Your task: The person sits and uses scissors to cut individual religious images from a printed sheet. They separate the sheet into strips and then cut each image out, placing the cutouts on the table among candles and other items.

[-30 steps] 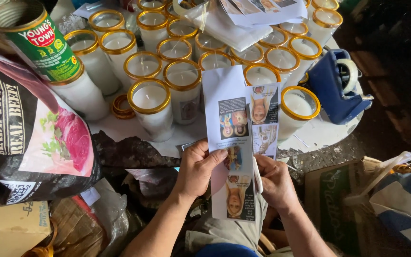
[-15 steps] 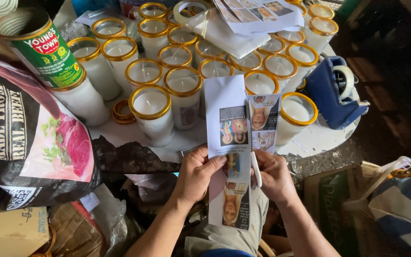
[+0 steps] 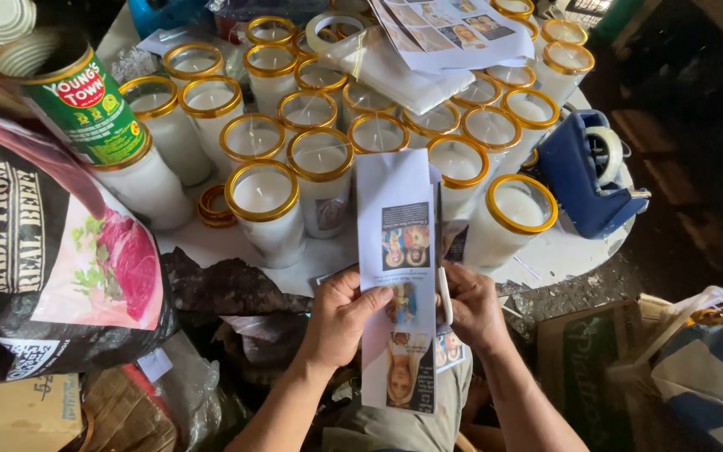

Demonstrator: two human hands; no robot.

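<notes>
My left hand (image 3: 340, 322) pinches the left edge of a long white paper strip (image 3: 399, 276) printed with a column of small colour pictures. It is held upright in front of me, over the table's near edge. My right hand (image 3: 474, 311) grips the strip's right side, where a second piece of the printed sheet (image 3: 448, 347) shows behind and below it. A thin pale stick-like object (image 3: 444, 295) lies along the strip's right edge by my right fingers. I cannot tell what it is. Just beyond the strip stand white glass candles with gold rims (image 3: 263, 201).
Several more gold-rimmed candles crowd the round white table (image 3: 546, 259). Printed sheets (image 3: 453, 25) and a tape roll (image 3: 332, 29) lie on top of them. A blue tape dispenser (image 3: 587, 172) sits at the right, with a green can (image 3: 85, 100) and a black printed bag (image 3: 43, 259) at the left.
The sheet's two picture columns were side by side. Now the right column sits lower and behind the left strip. My hands have shifted slightly.
</notes>
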